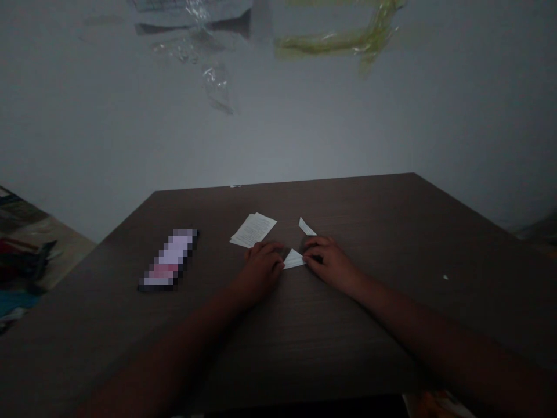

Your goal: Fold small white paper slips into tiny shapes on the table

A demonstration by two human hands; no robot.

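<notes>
Between my two hands a small folded piece of paper [294, 259], white with a triangular top, lies at the middle of the table. My left hand [263, 267] has its fingers closed on the paper's left corner. From the other side my right hand [327, 259] pinches the right corner between thumb and fingers. Just beyond the left fingers rests a short stack of printed paper sheets [253, 229]. A narrow white paper strip [307, 227] lies past my right fingertips, its near end close to them.
A phone [170, 258] with a blurred screen lies on the left of the dark wooden table [369, 209]. At the right is a tiny white scrap [445, 277]. The wall [304, 128] behind carries yellow tape [322, 45] and clear tape. Various items sit on the floor at far left.
</notes>
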